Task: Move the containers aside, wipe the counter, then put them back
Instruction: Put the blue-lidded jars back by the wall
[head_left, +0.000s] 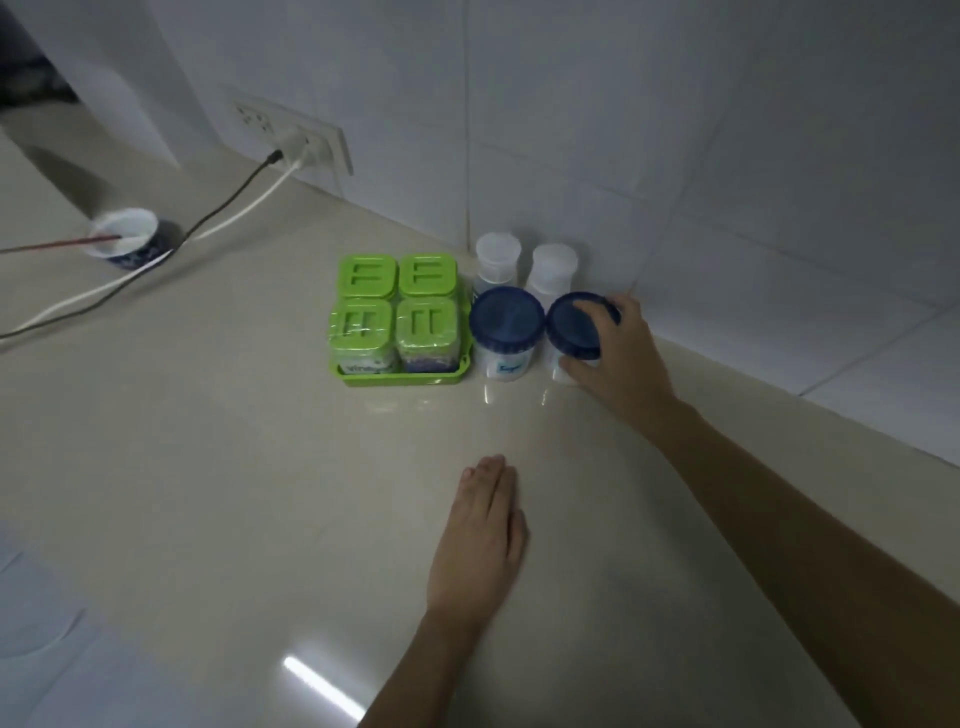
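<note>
1. The containers stand in a tight group at the back of the worktop, close to the tiled wall — far ahead of the person, a little to the right.

2. On the left of the group is a green tray with four green-lidded boxes in it. Just beside it on the right stand two blue-lidded jars, and behind those are two small white-capped bottles next to the wall.

3. The right hand reaches forward and wraps around the right blue-lidded jar. The thumb is at the front low down, and the fingers curl around the far side. The jar stands upright on the worktop, and I cannot tell if it is lifted at all.

4. The left blue-lidded jar stands free, touching or almost touching the tray and the other jar.

5. The left hand lies flat on the worktop, fingers together and pointing at the jars. It holds nothing and is well apart from the group.

6. So the right hand is much nearer — it is the one set to move a jar. The worktop is bare all along the right, so that side looks like a good place to put things.

7. On the left are cables and a cup with a stick in it, so that side is more crowded.

8. No cloth shows, so I think wiping has not begun.
</note>
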